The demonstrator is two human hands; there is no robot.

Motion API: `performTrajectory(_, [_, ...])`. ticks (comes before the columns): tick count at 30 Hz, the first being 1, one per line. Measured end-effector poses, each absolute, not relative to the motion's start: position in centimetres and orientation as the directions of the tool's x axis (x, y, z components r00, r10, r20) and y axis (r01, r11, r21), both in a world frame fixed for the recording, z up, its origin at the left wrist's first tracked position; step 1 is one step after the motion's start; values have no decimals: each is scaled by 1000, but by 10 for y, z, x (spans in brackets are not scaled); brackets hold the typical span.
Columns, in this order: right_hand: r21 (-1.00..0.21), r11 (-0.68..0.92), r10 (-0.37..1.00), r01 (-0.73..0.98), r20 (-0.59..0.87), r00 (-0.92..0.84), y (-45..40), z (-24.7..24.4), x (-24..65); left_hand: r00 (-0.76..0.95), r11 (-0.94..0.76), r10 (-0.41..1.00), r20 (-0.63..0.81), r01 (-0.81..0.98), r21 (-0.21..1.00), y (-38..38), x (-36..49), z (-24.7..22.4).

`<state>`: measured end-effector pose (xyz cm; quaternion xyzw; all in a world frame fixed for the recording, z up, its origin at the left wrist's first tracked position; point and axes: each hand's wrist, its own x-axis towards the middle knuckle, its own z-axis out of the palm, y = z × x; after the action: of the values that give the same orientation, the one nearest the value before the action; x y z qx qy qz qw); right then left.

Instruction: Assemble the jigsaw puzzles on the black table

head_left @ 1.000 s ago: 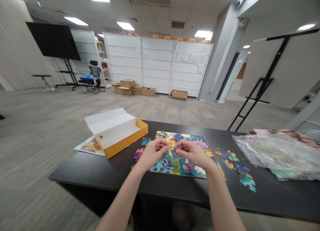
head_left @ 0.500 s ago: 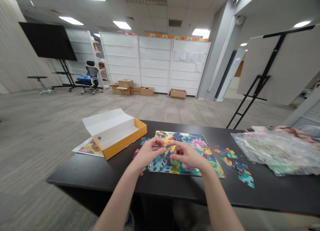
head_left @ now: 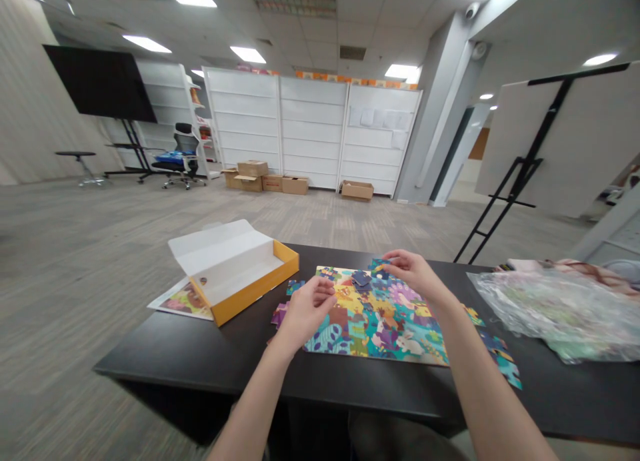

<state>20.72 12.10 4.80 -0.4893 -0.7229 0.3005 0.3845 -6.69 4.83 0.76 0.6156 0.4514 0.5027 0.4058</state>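
Observation:
A colourful jigsaw puzzle [head_left: 385, 321] lies on the black table, mostly joined, with animals and plants on it. Over its far edge, my right hand [head_left: 413, 274] pinches a blue jigsaw piece [head_left: 379, 268] between thumb and fingertips. My left hand [head_left: 311, 311] hovers at the puzzle's left side, fingers loosely curved and thumb apart, with nothing visible in it. A dark blue piece [head_left: 361, 280] rests on top of the puzzle near the far edge. Loose pieces lie left of the puzzle, among them a purple piece [head_left: 279, 314]; my right forearm partly covers others on the right.
An open yellow box [head_left: 255, 291] with a white lid stands on the table's left, over a printed picture sheet [head_left: 185, 300]. Clear plastic bags [head_left: 555, 314] lie at the right. Beyond the black table [head_left: 200, 354] are cardboard boxes [head_left: 253, 178] and an easel [head_left: 520, 174].
My hands were together over the puzzle's middle. My right hand has moved away and to the right with a piece; my left stays at the left side. The view has shifted slightly.

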Motion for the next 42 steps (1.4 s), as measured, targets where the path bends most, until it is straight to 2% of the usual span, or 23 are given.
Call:
performTrajectory(3, [-809,232,972,541,213,-97,154,34,234,97,-274,961,259,203,940,49,-69,7])
performTrajectory(7, [-802,142,989,581,93,-113,173,10,243,123,-291,956,268,251,923,48,-67,7])
performTrajectory(11, [-796,130,988,591,57,-142,175,-3,240,166,-318,946,279,305,898,45,-64,4])
performTrajectory(14, [-736,161,986,658,95,-135,177,-4,236,195,-336,939,284,332,881,42,-61,4])
performTrajectory(17, [-618,200,978,761,171,-119,177,-4,231,199,-339,938,284,351,873,41,-59,8])
performTrajectory(21, [-516,177,977,838,197,-85,172,-1,226,205,-341,938,281,389,856,39,-60,13])
performTrajectory(24, [-500,205,970,841,216,-108,167,1,224,212,-347,936,281,421,838,38,-62,14])
performTrajectory(28, [-461,290,956,839,184,-229,163,2,223,213,-357,933,290,443,823,36,-66,12])
performTrajectory(34, [-419,312,949,853,184,-257,166,-3,224,219,-375,926,306,460,805,34,-71,13])
performTrajectory(42, [-386,364,928,848,226,-296,168,-11,226,107,-324,944,311,463,825,39,-94,16])
